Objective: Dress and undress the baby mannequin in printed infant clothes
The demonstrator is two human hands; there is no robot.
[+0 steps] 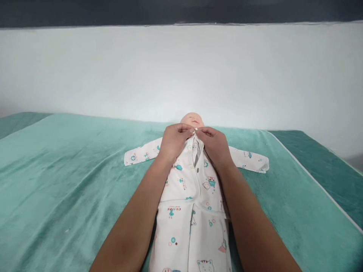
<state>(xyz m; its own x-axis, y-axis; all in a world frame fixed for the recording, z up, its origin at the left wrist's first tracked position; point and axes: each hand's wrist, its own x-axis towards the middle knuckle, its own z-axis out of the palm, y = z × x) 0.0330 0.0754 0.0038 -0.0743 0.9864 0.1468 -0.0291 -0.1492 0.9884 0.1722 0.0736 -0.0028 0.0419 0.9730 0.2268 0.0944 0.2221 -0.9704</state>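
A baby doll lies on its back in a white printed baby jacket and matching trousers. At the neck, my left hand pinches one edge of the jacket's collar. My right hand pinches the other edge, with the fingertips of both hands almost meeting below the doll's chin. Under them the jacket front parts in a narrow V, and small snap fasteners show along its edges. Both sleeves stretch out sideways, and no doll hands show at the cuffs.
A light green plush blanket with some creases covers the bed. Darker green bedding shows past its pale edge on the right. Behind the doll's head stands a white wall with a dark band above.
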